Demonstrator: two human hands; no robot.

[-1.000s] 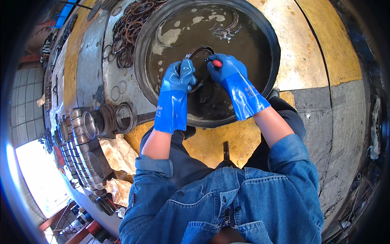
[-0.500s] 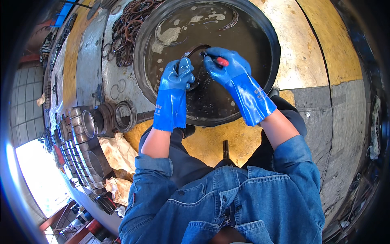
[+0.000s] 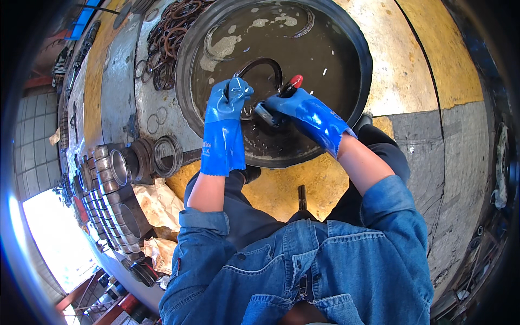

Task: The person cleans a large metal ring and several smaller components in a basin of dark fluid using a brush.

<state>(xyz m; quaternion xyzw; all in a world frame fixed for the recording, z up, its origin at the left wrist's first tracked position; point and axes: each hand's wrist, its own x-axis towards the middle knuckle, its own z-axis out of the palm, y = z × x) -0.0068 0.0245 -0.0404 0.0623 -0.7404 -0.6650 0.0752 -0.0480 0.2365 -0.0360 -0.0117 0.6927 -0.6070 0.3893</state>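
Observation:
Both my hands wear long blue rubber gloves and work above a round dark tub [image 3: 187,89] of murky liquid. My left hand [image 3: 230,96] is closed on a dark metal ring [image 3: 268,61], gripping its left side. The ring is tilted over the liquid, its far arc showing between my hands. In my closed right hand [image 3: 295,105] is a hand tool with a red-tipped black handle [image 3: 295,81]. Its dark, shiny, block-like head lies against or close to the ring's near right side; whether they touch I cannot tell.
Many loose rings [image 3: 168,40] lie heaped beyond the tub's left side. Stacked metal rings [image 3: 108,173] stand at the left, next to crumpled brown paper [image 3: 157,203]. Another curved piece [image 3: 307,24] shows in the liquid at the tub's far side. My legs straddle the yellow floor.
My right hand has turned and moved down, so the handle's red end now points up and away and the tool's head shows. The left hand has shifted slightly left with the ring.

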